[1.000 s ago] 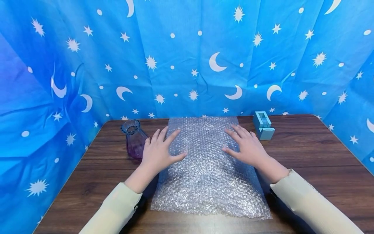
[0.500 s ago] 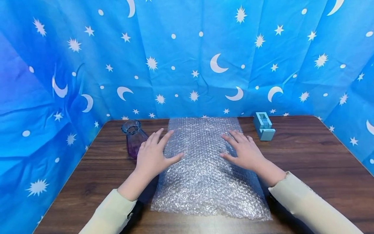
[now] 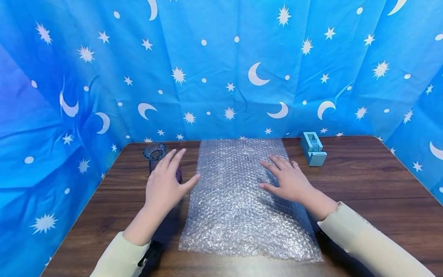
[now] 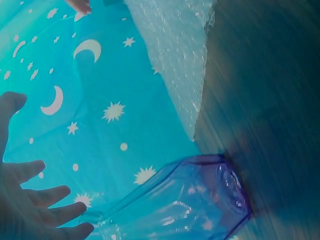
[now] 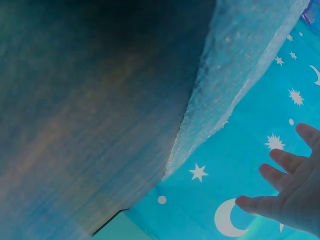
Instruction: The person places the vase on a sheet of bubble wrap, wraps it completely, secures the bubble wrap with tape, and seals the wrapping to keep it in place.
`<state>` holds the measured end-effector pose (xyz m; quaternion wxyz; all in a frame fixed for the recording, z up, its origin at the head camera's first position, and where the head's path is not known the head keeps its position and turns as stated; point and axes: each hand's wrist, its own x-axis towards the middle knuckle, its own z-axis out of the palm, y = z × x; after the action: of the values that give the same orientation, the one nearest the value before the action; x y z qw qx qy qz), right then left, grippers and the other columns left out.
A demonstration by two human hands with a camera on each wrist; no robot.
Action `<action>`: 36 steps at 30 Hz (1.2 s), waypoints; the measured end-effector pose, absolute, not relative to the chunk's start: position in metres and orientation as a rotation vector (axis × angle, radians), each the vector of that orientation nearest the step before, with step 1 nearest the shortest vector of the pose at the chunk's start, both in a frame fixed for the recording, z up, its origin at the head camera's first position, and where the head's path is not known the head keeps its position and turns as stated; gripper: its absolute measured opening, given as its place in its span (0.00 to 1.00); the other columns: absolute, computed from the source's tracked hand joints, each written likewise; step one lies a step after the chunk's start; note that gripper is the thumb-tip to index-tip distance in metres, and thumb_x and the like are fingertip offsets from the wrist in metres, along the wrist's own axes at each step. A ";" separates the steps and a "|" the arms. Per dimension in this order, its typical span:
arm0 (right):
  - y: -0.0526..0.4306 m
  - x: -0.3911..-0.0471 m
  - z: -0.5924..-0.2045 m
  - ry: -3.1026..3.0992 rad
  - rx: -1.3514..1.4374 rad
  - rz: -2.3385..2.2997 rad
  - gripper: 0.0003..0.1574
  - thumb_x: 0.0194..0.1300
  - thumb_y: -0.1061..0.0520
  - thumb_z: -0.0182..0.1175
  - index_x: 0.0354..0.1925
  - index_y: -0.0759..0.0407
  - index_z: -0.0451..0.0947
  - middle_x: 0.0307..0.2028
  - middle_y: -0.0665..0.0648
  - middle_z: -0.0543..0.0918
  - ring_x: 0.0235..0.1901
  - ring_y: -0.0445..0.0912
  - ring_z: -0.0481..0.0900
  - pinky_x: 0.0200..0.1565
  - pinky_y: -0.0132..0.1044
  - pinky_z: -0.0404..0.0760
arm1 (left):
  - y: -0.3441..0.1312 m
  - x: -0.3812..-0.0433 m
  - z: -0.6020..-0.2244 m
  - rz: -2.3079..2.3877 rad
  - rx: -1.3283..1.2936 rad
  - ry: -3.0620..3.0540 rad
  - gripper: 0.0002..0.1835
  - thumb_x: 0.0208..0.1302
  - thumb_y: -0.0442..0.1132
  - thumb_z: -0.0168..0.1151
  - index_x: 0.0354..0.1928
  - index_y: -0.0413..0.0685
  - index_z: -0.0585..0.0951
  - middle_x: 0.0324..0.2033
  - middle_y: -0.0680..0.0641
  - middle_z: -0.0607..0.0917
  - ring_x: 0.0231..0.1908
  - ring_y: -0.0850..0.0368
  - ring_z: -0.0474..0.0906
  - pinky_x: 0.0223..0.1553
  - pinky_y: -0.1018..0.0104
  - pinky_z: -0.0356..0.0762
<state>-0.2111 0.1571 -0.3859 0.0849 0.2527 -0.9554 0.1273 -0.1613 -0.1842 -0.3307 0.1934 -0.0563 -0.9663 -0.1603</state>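
Note:
A sheet of bubble wrap (image 3: 238, 200) lies spread over the middle of the table. To its left stands a glass vase (image 3: 155, 151), blue at the scalloped rim and purple toward the base. My left hand (image 3: 162, 188), fingers spread, is in front of the vase and hides much of it in the head view; the left wrist view shows a gap between the fingers (image 4: 55, 195) and the vase (image 4: 200, 200). Over the right side of the bubble wrap hovers my right hand (image 3: 290, 181), its fingers extended and holding nothing.
A light blue tape dispenser (image 3: 313, 149) stands at the back right of the dark wooden table (image 3: 373, 200). Behind and at both sides hangs a blue cloth (image 3: 221, 69) printed with white moons and stars.
My left hand has moved left, away from the bubble wrap and across the front of the vase. The right hand has shifted slightly left and toward me.

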 end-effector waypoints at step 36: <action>0.155 -0.211 -0.383 -2.875 0.758 0.352 0.46 0.68 0.36 0.63 0.77 0.51 0.64 0.76 0.68 0.65 0.76 0.67 0.62 0.69 0.76 0.61 | -0.244 -0.158 -0.329 -0.804 0.158 -2.479 0.50 0.59 0.49 0.73 0.79 0.48 0.58 0.74 0.34 0.67 0.72 0.29 0.64 0.69 0.27 0.64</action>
<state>-0.2114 0.1550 -0.3830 0.0736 0.2525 -0.9576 0.1172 -0.1584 -0.2442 -0.3287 0.2625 0.0583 -0.9162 -0.2972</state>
